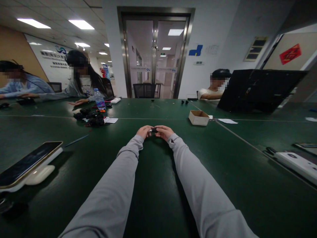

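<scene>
One left grip (144,132), one right grip (165,132), both pinched on a small black, silver-ended piece (154,130); likely light, stiff; best held by its ends.

I see matt cloth sleeves (114,185) over a smooth, faintly glossy tabletop (223,172). The small held piece (154,130) shows shiny, metallic-looking brightness; far right, a matt cardboard box (199,121).

The table (153,185) is dark green with thin pale seams, and the little box (198,119) is kinda beige. Left of the box you've got a black and silver piece (154,130), plus plain light grey sleeves (104,191). Way further left of it: a bottle (99,99) with a purplish label and a black tangle (95,118). Right of it, a black screen (260,91) and white paper (227,121).
</scene>
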A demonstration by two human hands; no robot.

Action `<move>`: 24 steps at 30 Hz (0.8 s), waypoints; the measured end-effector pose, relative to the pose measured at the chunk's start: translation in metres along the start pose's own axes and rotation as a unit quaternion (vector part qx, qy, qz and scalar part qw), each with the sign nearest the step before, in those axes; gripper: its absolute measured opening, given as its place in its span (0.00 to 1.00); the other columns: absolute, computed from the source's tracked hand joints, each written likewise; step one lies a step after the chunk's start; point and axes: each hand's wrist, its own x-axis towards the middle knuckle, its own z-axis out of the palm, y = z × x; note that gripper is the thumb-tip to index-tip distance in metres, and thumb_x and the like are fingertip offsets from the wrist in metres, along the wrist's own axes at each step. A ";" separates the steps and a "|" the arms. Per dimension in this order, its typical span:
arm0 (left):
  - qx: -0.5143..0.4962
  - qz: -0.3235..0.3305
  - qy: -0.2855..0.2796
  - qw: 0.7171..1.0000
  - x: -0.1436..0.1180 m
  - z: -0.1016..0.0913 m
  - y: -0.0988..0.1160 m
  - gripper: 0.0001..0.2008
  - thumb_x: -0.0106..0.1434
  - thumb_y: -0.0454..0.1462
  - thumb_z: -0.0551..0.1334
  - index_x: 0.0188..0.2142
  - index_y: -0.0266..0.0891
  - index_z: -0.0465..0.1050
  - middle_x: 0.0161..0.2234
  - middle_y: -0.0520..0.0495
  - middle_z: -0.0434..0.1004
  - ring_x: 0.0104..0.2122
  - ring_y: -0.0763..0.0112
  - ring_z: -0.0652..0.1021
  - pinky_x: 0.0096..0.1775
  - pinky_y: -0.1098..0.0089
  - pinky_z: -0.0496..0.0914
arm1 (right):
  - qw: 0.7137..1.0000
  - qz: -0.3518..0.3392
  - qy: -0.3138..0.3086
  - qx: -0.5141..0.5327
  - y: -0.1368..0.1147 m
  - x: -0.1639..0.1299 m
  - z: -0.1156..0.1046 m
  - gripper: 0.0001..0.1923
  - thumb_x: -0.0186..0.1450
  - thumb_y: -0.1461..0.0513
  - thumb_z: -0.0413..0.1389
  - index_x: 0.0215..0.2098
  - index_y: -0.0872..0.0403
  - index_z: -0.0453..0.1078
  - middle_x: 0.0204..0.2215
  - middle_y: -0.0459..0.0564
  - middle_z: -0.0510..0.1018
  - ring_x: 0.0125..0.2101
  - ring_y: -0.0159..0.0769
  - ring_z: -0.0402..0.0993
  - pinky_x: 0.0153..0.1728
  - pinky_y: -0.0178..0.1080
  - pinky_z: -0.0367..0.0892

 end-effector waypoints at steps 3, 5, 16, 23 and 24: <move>0.000 -0.004 0.007 1.000 -0.001 0.000 0.000 0.15 0.53 0.34 0.52 0.39 0.33 0.71 0.17 0.53 0.66 0.14 0.80 0.63 0.19 0.77 0.57 | 1.000 0.001 0.002 0.000 0.000 0.000 0.000 0.08 0.54 0.72 0.57 0.32 0.58 0.71 0.19 0.48 0.76 0.20 0.29 0.73 0.25 0.31 0.71; 0.003 0.001 -0.004 1.000 0.000 -0.001 -0.001 0.15 0.54 0.34 0.51 0.38 0.32 0.71 0.15 0.53 0.64 0.14 0.80 0.63 0.18 0.77 0.57 | 1.000 0.001 0.000 -0.001 0.000 0.000 0.000 0.08 0.54 0.72 0.57 0.32 0.58 0.71 0.19 0.48 0.76 0.20 0.29 0.73 0.25 0.31 0.71; 0.011 0.006 -0.006 1.000 0.005 -0.001 -0.007 0.15 0.54 0.35 0.51 0.38 0.34 0.70 0.17 0.53 0.66 0.14 0.80 0.62 0.18 0.77 0.57 | 1.000 0.003 -0.002 0.004 0.000 0.001 0.000 0.08 0.55 0.72 0.55 0.32 0.58 0.70 0.19 0.48 0.76 0.20 0.29 0.73 0.25 0.31 0.71; 0.008 0.016 -0.003 1.000 0.004 -0.001 -0.006 0.13 0.54 0.36 0.52 0.37 0.34 0.70 0.16 0.54 0.65 0.14 0.80 0.62 0.18 0.77 0.57 | 1.000 0.003 0.003 -0.003 0.000 0.000 0.000 0.08 0.54 0.71 0.56 0.32 0.57 0.71 0.21 0.47 0.76 0.21 0.29 0.74 0.25 0.31 0.72; 0.009 0.015 -0.001 1.000 0.004 -0.001 -0.007 0.12 0.53 0.35 0.53 0.37 0.35 0.70 0.16 0.55 0.65 0.14 0.80 0.62 0.18 0.78 0.57 | 1.000 0.004 0.003 -0.004 0.000 0.000 0.001 0.08 0.54 0.71 0.56 0.32 0.58 0.70 0.21 0.48 0.76 0.21 0.29 0.74 0.25 0.31 0.72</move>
